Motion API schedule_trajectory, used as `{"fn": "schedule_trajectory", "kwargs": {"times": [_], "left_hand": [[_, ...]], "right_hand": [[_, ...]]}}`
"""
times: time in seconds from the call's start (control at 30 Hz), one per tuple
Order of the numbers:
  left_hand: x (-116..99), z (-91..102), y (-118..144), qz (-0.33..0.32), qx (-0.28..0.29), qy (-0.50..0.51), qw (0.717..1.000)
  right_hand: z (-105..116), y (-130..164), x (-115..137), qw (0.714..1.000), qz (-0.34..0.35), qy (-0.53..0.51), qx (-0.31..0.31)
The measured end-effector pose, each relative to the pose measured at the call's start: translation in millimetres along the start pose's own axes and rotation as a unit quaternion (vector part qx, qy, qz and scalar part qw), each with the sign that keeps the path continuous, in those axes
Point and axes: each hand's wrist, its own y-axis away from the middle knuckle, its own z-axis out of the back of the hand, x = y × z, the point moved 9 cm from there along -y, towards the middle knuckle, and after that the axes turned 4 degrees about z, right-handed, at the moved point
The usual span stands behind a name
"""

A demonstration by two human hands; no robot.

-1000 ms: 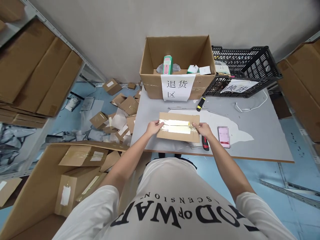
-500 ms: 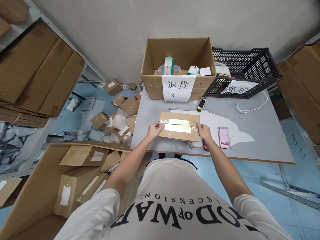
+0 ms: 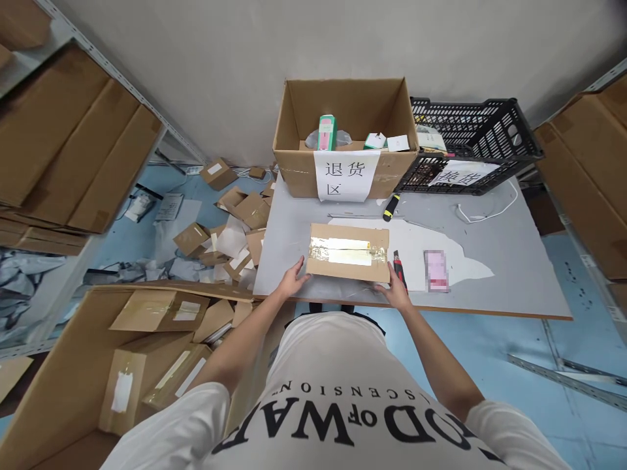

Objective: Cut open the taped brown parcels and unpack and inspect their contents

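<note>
A taped cardboard box (image 3: 337, 268) with white label strips across its top lies on the grey table in front of me. My left hand (image 3: 292, 279) is open beside its near left corner, thumb and fingers apart. At the near right corner my right hand (image 3: 396, 289) is also open, its thumb by the front edge and a finger along the side. Whether that hand presses on the box I cannot tell. Just right of the box lies a red and black utility knife (image 3: 400, 270), partly behind my right hand.
A large open carton (image 3: 294, 173) with small boxes stands behind, beside a black crate (image 3: 470, 176). A yellow-black tool (image 3: 390, 207) and a phone (image 3: 435, 270) lie on the table (image 3: 519, 274). Left of it are cardboard scraps (image 3: 252, 210) and a big carton (image 3: 63, 365) of parcels.
Both hands have loosened from the box's ends and slid toward its near corners. The box has turned slightly. More of the red utility knife now shows.
</note>
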Motion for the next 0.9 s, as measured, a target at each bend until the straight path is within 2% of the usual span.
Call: {"fn": "schedule_trajectory", "kwargs": {"times": [0.13,0.27,0.4,0.5,0.7,0.8,0.9], "left_hand": [[-18,-19.8,2,-0.053,0.039,-0.039,0.997],[-31,-26.0,1,-0.077,0.034,-0.064,0.994],[-45,-19.4,-1,-0.070,0.027,-0.095,0.993],[-64,-9.6,-3,-0.066,0.013,-0.144,0.987],[-107,4.0,-14,-0.059,-0.045,-0.179,0.981],[-110,3.6,-27,-0.032,-0.065,-0.195,0.978],[-100,-0.6,-39,-0.007,-0.061,-0.147,0.987]], "right_hand": [[-11,-8,14,1.000,0.010,0.016,0.010],[-15,-11,15,1.000,-0.006,-0.009,0.015],[-8,-17,21,0.999,-0.014,0.001,0.031],[4,-24,35,0.999,-0.011,0.037,0.032],[36,-48,73,0.998,0.003,0.054,-0.021],[40,-63,77,0.997,-0.013,0.074,-0.019],[39,-77,69,0.995,-0.037,0.091,-0.016]]}}
